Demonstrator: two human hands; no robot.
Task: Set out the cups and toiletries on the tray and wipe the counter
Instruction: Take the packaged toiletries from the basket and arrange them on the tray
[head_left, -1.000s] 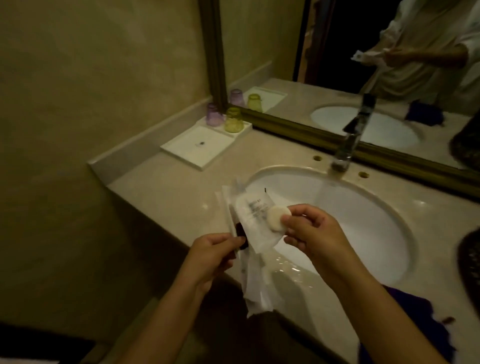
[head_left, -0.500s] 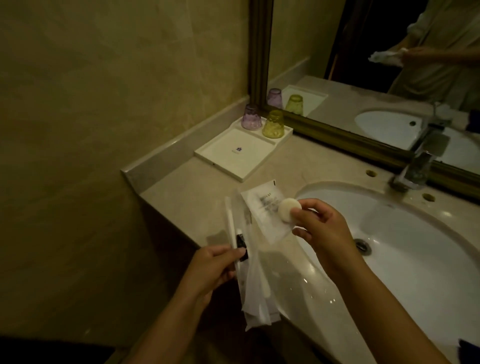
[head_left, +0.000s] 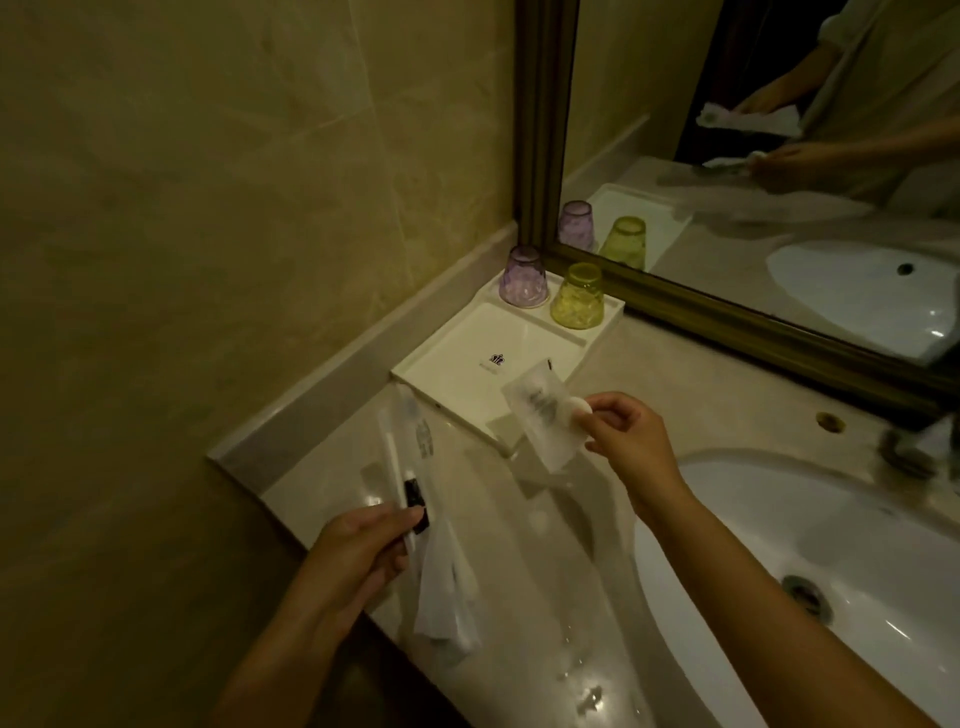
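Left hand (head_left: 358, 551) gripping wrapped toothbrush packets (head_left: 415, 493) at lower centre; right hand (head_left: 623, 436) pinching a clear sachet (head_left: 540, 415) with round soap (head_left: 581, 406) over white tray (head_left: 457, 374), centre frame; purple cup (head_left: 523, 276) and yellow cup (head_left: 577, 297) sitting inverted at tray's far end.

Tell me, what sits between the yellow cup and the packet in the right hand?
In the head view, only the bare floor of the white tray, printed with a small dark logo, lies between the yellow cup and the packet.

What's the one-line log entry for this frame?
left hand: grips toothbrush packets | right hand: pinches sachet over tray | cups: upside down on tray | wiping: not yet done
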